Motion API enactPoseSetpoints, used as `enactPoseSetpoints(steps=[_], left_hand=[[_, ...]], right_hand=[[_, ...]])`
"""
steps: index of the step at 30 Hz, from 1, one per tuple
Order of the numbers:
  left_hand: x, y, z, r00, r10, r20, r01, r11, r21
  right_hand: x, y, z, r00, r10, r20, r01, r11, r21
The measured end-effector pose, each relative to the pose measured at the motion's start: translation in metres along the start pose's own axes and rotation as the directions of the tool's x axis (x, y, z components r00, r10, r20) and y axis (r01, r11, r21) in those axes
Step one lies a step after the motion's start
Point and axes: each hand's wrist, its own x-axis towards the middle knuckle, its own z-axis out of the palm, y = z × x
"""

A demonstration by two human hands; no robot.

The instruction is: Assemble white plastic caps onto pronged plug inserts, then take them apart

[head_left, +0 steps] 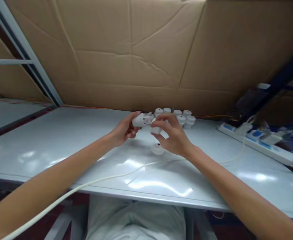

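Note:
Above the table, my left hand (128, 129) is closed around a white cylindrical fitting (140, 120) whose uneven inner end points right. My right hand (171, 133) pinches a white round cap (155, 126) by its sides, right beside that end. Whether the two parts touch I cannot tell. Just below my right hand, another white round piece (158, 149) with a dark spot on top rests on the table. Behind the right hand stand several white round pieces (189, 120) in a cluster, some partly hidden by the fingers.
A pale cable (126, 174) crosses the glossy table (61, 133) in front of my hands. At the right lies a white power strip (259, 141) with plugs in it. Cardboard (136, 66) walls off the back, and a metal frame post (33, 56) rises at the left.

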Motion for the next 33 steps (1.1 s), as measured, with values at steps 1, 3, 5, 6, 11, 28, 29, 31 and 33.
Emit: enactPoseSetpoints(steps=[1, 3, 5, 6, 11, 28, 29, 31, 33], left_hand=[[0.002, 0.001, -0.003, 1.000, 0.012, -0.016, -0.013, 0.999, -0.047], [0.007, 0.001, -0.009, 0.999, 0.050, -0.016, -0.051, 0.994, -0.099], [0.010, -0.001, -0.014, 0.996, 0.087, 0.011, -0.085, 0.993, -0.083], [0.011, -0.003, -0.015, 0.993, 0.113, 0.017, -0.112, 0.992, -0.055], [0.008, -0.016, -0.008, 0.938, 0.341, 0.067, -0.343, 0.878, 0.333], [0.071, -0.033, 0.010, 0.829, 0.532, 0.171, -0.298, 0.163, 0.941], [0.073, -0.032, 0.011, 0.831, 0.529, 0.173, -0.298, 0.159, 0.941], [0.077, -0.030, 0.013, 0.838, 0.521, 0.164, -0.289, 0.168, 0.943], [0.079, -0.029, 0.014, 0.846, 0.513, 0.148, -0.281, 0.192, 0.940]], right_hand=[[-0.002, 0.001, 0.001, 0.998, 0.019, 0.055, -0.021, 0.999, 0.040], [-0.005, 0.004, 0.003, 0.979, 0.045, 0.199, -0.074, 0.987, 0.141], [-0.009, 0.007, 0.005, 0.938, 0.064, 0.341, -0.140, 0.969, 0.203], [-0.011, 0.010, 0.006, 0.914, 0.083, 0.397, -0.176, 0.963, 0.203], [-0.019, 0.030, 0.005, 0.790, 0.237, 0.565, -0.342, 0.936, 0.085], [-0.027, 0.057, -0.006, 0.757, 0.345, 0.555, -0.376, 0.924, -0.061], [-0.027, 0.057, -0.006, 0.756, 0.347, 0.554, -0.377, 0.924, -0.064], [-0.027, 0.057, -0.007, 0.759, 0.351, 0.548, -0.378, 0.923, -0.068], [-0.028, 0.057, -0.007, 0.770, 0.344, 0.538, -0.372, 0.926, -0.060]])
